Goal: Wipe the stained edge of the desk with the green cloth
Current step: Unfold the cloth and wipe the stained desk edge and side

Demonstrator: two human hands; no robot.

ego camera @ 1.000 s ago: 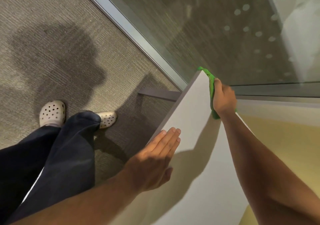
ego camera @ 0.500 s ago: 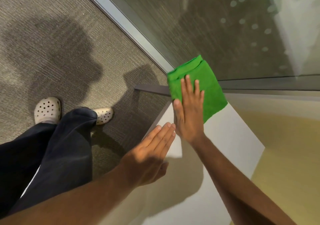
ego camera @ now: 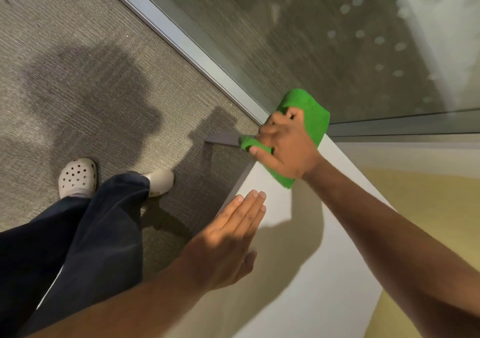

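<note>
We are standing over grey ribbed carpet, beside a glass partition with a pale metal floor rail, and the white rectangular desk top runs up from the lower edge of the view to its far corner near that rail. Our left hand lies flat on the desk close to its left edge, fingers straight and together, gripping nothing; we judge it is there to brace our lean and steady the top while the other arm works. Our right hand is clenched on the bright green microfibre cloth at the far corner, the cloth bunched between thumb and fingers and wrapped over the corner, so that the fabric seems pressed onto the rim and not only the top face. One fold hangs past the left edge, above the dark desk frame bar. We cannot make out the stain itself under the cloth. Half a second ago the right hand lay open on the cloth spread flat over this corner; now it has closed and gathered the fabric. A second ago the cloth was pinched along the far right edge, so the wiping has come around the corner, while the left hand has kept its place.
</note>
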